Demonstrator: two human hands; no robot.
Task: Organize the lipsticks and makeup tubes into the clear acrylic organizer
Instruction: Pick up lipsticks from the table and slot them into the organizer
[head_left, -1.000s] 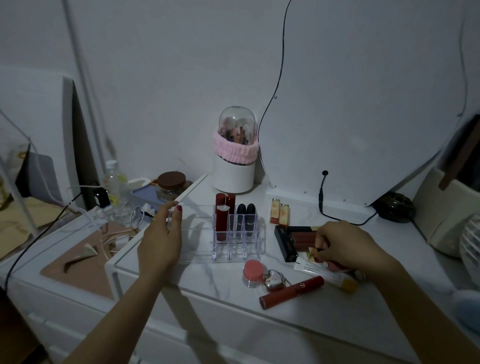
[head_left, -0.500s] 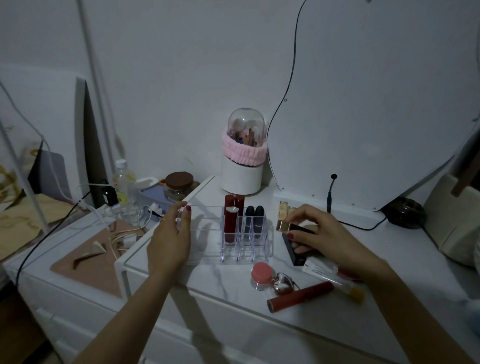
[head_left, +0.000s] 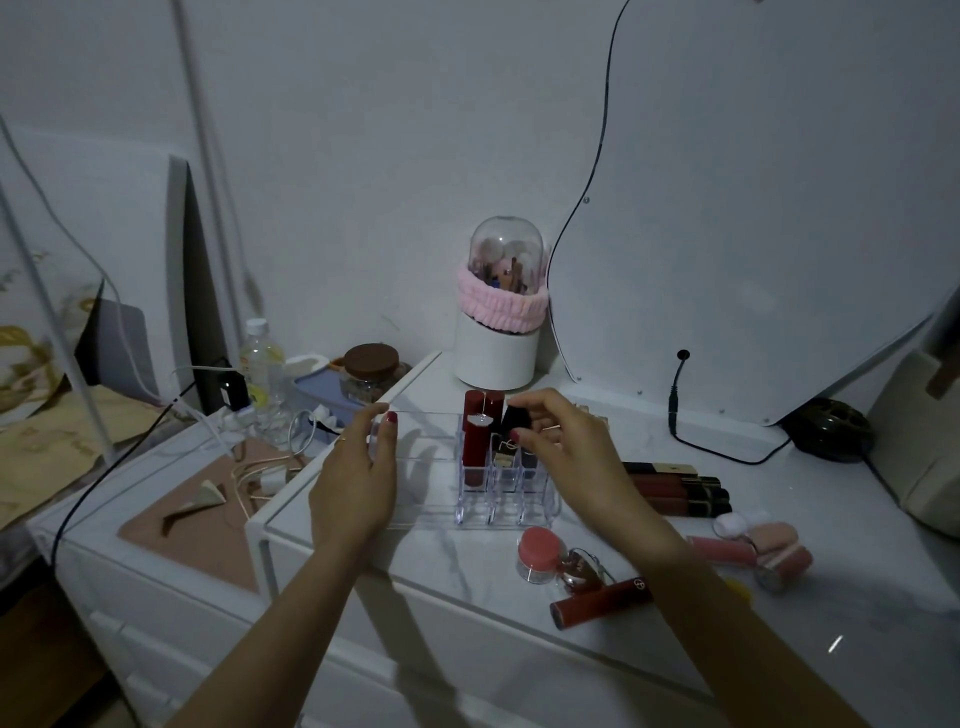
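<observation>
My left hand clamps the clear acrylic organizer's left edge; right hand pinches a black-and-gold lipstick over its slots; dark tubes lie rightward.

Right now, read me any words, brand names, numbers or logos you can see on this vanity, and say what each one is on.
No text here can be quoted.
Red lip gloss tube: round logo on its dark cap, too blurred to read.
Plastic bottle: yellow label, print too small to read.
Dark lip tubes: gold bands, no readable lettering.
Lipstick under the right hand: a small light mark, unreadable.
</observation>
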